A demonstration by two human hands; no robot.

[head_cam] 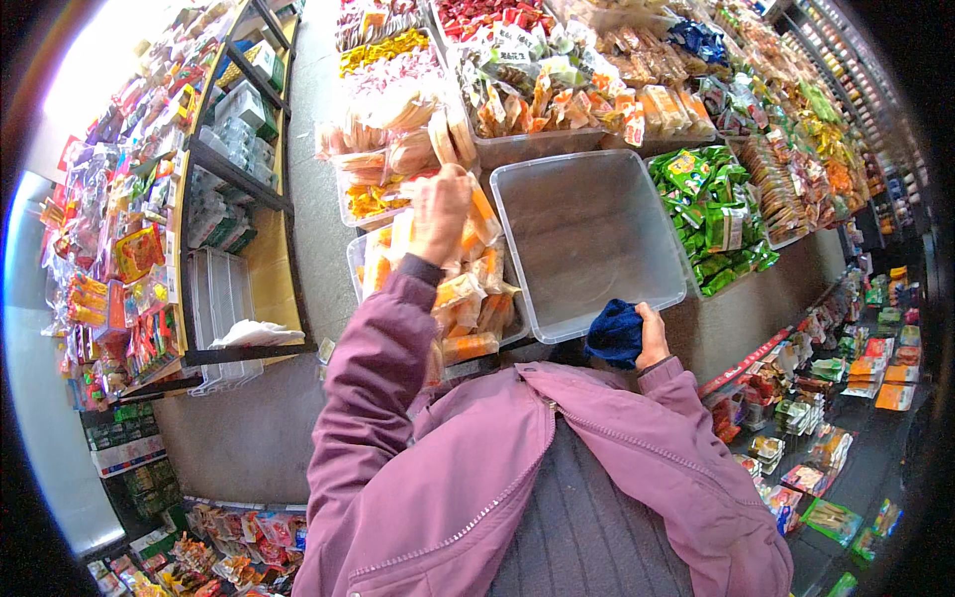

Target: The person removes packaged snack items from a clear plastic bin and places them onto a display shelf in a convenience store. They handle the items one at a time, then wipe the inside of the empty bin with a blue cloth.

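Observation:
My left hand (442, 213) reaches over a bin of wrapped orange-and-cream snacks (466, 298), its fingers curled near a long wrapped piece. Whether it grips that piece is hidden by the hand. Folded dark blue cloth (615, 333) is held in my right hand (653, 336), at the near right corner of an empty clear plastic bin (522, 291). This bin stands between the orange-and-cream snacks and a heap of green snack packets (709, 209).
More bins of wrapped sweets (522, 67) lie beyond. A wood-and-black-metal shelf (254, 276) with packaged goods stands at left. Low displays of packets (821, 425) run along the right; others are at bottom left.

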